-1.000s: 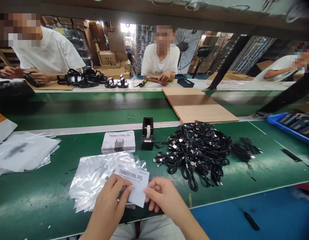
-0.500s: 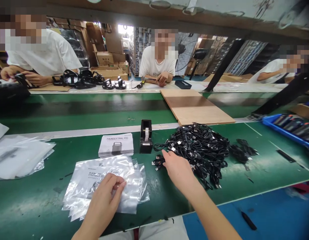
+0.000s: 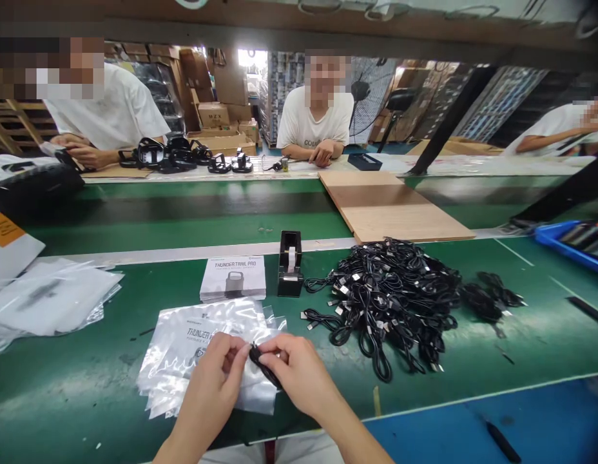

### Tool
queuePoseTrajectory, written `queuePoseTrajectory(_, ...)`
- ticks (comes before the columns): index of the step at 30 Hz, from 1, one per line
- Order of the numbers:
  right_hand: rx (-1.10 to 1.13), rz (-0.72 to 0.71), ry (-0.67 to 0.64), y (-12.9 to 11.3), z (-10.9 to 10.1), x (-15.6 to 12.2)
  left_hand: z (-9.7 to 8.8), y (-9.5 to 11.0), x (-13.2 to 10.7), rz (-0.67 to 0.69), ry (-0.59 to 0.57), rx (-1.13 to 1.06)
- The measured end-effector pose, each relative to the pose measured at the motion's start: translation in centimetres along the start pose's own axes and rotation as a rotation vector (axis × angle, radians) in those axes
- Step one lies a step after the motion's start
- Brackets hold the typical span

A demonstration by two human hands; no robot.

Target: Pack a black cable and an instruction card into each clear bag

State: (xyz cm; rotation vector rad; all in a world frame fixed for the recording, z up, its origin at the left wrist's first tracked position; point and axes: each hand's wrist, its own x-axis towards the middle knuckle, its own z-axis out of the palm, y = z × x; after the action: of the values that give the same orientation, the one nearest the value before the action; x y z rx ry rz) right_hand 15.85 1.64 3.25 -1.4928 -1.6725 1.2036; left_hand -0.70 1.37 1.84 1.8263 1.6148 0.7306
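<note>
My right hand [image 3: 299, 368] is closed on a folded black USB cable [image 3: 264, 368], held just above a stack of clear plastic bags [image 3: 171, 348]. Thumb and index finger of my left hand [image 3: 219, 370] are pinched at the cable's near end; whether they grip cable or bag film is hidden. The top bag has a printed leaflet inside it. Behind the bags lies a stack of "Thunder Trail Pro" booklets [image 3: 232, 278], beside a black tape dispenser [image 3: 290, 264]. To the right spreads a large heap of black USB cables [image 3: 395, 290].
More plastic bags [image 3: 57, 293] lie at the left. A smaller cable bundle [image 3: 492, 296] and a blue tray [image 3: 564, 241] are at the right. A wooden board [image 3: 395, 206] bridges the green channel. Three people in white shirts sit across the bench.
My right hand has come left from the heap, carrying a folded cable to my left hand. My left hand stays pinched over the bags. The view has shifted slightly.
</note>
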Motion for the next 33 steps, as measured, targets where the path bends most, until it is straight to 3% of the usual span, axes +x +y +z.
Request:
queuePoseTrajectory(3,-0.198,-0.127,-0.079,-0.5,0.1,0.3,-0.2,-0.3,-0.1,-0.041,0.038,-0.134)
queuePoseTrajectory(6,-0.367,-0.171,-0.101,-1.3,0.2,1.1,-0.1,0.0,-0.5,0.008,0.037,-0.196)
queuePoseTrajectory(10,-0.269,-0.010,0.062,-2.4,1.4,2.4,0.1,0.8,-0.8,0.073,0.023,-0.210)
queuePoseTrajectory(13,-0.208,-0.021,0.031,-3.2,1.5,2.4,-0.2,1.0,-0.6,0.038,0.056,-0.262)
queuePoseTrajectory(19,-0.259,-0.213,-0.190,-5.9,-1.0,0.9,-2.7,1.7,0.8,-0.104,0.123,-0.501)
queuePoseTrajectory(26,-0.581,-0.236,-0.171,-11.3,-2.9,3.5,-5.3,2.8,1.4,-0.063,0.199,-0.628)
queuePoseTrajectory(31,-0.598,-0.350,-0.429,-14.3,-4.8,5.2,-6.4,3.1,1.9,-0.047,0.189,-0.678)
queuePoseTrajectory(33,-0.620,-0.357,-0.385,-15.2,-5.3,5.2,-6.8,3.2,2.0,-0.037,0.196,-0.726)
